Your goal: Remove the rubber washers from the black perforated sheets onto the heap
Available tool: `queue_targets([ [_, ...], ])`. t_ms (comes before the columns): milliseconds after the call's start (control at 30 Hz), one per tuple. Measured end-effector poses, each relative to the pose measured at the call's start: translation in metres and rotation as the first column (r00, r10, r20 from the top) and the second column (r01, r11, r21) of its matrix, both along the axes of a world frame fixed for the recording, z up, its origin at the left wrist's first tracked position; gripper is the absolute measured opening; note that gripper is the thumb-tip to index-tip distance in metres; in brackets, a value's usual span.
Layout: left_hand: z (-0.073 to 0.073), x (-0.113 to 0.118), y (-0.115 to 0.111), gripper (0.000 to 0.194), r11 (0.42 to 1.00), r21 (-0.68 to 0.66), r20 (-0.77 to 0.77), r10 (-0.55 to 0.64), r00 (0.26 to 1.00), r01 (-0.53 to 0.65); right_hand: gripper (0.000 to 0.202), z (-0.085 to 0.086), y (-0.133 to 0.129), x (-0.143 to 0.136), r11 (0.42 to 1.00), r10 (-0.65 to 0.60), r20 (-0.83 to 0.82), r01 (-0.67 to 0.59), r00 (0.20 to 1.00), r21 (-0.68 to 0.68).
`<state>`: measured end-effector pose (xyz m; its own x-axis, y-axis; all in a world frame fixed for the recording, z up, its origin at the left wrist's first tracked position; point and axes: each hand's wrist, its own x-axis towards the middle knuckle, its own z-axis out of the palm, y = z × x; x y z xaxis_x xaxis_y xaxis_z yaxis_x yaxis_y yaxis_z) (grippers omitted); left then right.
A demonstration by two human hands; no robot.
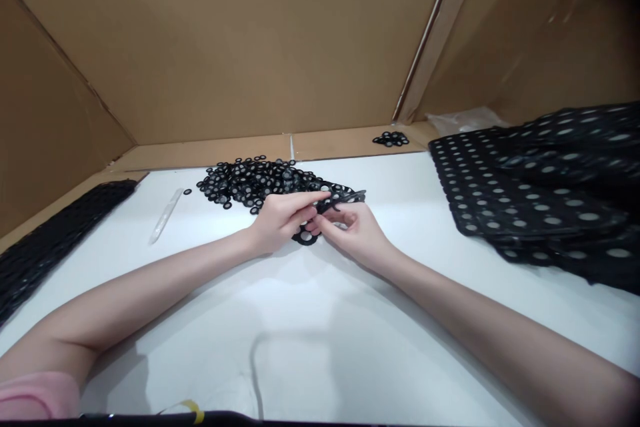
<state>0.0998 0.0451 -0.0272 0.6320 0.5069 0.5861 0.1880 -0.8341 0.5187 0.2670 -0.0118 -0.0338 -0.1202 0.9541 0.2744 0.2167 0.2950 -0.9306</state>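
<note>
My left hand (285, 219) and my right hand (357, 230) meet over the middle of the white table. Between their fingertips is a black perforated strip (306, 237) with round holes; part of it sticks out below the fingers and part behind them. The left index finger lies stretched along it, with the thumb tucked beneath. My right thumb and fingers pinch it from the other side. Just behind the hands spreads a heap of small black rings (250, 181). The fingers hide much of the strip, and its far end overlaps the heap's right side.
Large black perforated sheets (540, 193) lie at the right, and a folded black stack (60, 227) at the left. A white, slim blade-like tool (167, 217) rests near a single ring (187, 191). A small ring pile (391, 139) sits by the cardboard wall (250, 40).
</note>
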Motion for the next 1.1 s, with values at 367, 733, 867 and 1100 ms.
queue_targets([
  [367,0.007,0.004,0.004,0.023,0.966,-0.260,0.049,0.013,0.999,0.001,0.021,-0.003,0.004,0.000,0.997,0.012,-0.021,-0.013,1.000,-0.077],
  [733,-0.002,0.001,0.006,0.025,0.930,0.368,-0.020,0.029,0.999,-0.019,0.032,0.006,0.002,0.001,0.991,-0.090,-0.075,0.082,0.993,-0.104],
  [867,0.000,0.000,0.006,0.025,0.932,0.361,-0.010,0.047,0.999,-0.040,0.031,0.006,0.002,0.001,0.993,-0.054,-0.092,0.044,0.994,-0.111],
  [1100,0.001,0.000,0.004,0.022,0.977,0.213,-0.028,0.021,0.999,-0.015,0.024,0.004,-0.001,0.001,0.997,-0.056,-0.048,0.052,0.997,-0.065],
])
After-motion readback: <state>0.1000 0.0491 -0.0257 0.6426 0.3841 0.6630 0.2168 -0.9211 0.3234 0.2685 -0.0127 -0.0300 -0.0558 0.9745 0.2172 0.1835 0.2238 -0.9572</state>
